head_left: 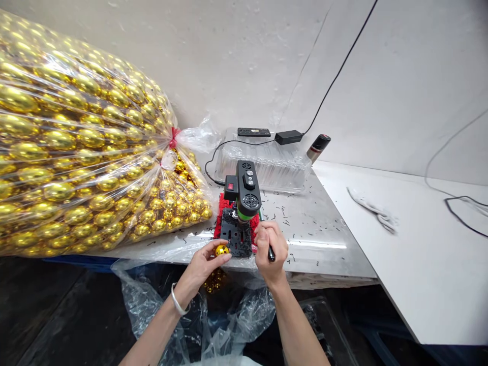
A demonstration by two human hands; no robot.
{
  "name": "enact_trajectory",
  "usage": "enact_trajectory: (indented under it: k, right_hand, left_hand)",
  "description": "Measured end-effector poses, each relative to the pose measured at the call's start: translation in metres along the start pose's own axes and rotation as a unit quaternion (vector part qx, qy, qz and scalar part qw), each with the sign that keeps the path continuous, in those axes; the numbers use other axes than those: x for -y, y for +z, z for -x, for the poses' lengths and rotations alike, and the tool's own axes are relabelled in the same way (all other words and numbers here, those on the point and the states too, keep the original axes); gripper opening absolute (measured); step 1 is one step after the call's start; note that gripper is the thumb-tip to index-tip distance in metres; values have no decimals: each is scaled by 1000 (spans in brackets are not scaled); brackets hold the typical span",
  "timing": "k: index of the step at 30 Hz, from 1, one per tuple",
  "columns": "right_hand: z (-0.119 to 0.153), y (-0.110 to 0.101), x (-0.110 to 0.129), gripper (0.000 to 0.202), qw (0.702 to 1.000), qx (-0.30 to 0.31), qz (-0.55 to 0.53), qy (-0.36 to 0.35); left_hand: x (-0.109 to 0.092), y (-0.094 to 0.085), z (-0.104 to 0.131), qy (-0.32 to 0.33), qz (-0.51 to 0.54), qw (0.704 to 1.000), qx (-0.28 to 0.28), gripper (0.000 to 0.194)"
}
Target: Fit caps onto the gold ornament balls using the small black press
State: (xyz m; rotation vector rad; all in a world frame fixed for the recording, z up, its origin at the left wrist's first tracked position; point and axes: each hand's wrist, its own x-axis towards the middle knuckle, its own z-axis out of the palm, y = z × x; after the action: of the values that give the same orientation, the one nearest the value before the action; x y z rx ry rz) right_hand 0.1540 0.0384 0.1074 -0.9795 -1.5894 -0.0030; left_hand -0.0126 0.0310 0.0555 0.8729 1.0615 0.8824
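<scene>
Between the thumb and fingers of my left hand point(208, 262) is a shiny gold ball point(221, 249), held at the near left corner of a small black bench drill press point(248, 190). My right hand point(271, 249) is wrapped round the press's lever handle point(271, 254), whose black tip sticks out below the fist. The press's slotted black base point(237, 239) stands on a red mat point(220, 216) and is strewn with dark shavings. A green ring shows under the press head, and its lower tip is partly hidden.
A huge clear bag of gold balls point(87, 152) fills the left. Behind the press are stacked clear plastic trays point(263, 165), a black power adapter point(288, 136) and a flask point(318, 147). A glove point(371, 208) lies on the white table point(430, 264). Clear plastic point(244, 320) hangs below the edge.
</scene>
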Motion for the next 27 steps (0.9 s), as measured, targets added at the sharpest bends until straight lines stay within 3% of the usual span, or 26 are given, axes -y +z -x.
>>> enact_trajectory:
  k: [3,9,18,22,27]
  right_hand:
    - [0,-1,0,25,1000,7,3,-7]
    - [1,-1,-1,25,1000,4,5,-2]
    - [1,-3,-1,27,1000,12,21,-9]
    - [2,-3,-2,26,1000,17,15,-12]
    - [4,-3,-4,24,1000,20,11,-19]
  left_hand:
    - [-4,1,-17,28,-53,998,-25,51]
    - [-3,2,-33,71,-36,996,-44,53]
    - [13,2,-59,118,-34,991,-59,48]
    - [20,1,-63,167,-149,974,-46,44]
    - [21,7,-63,206,-331,918,-75,35]
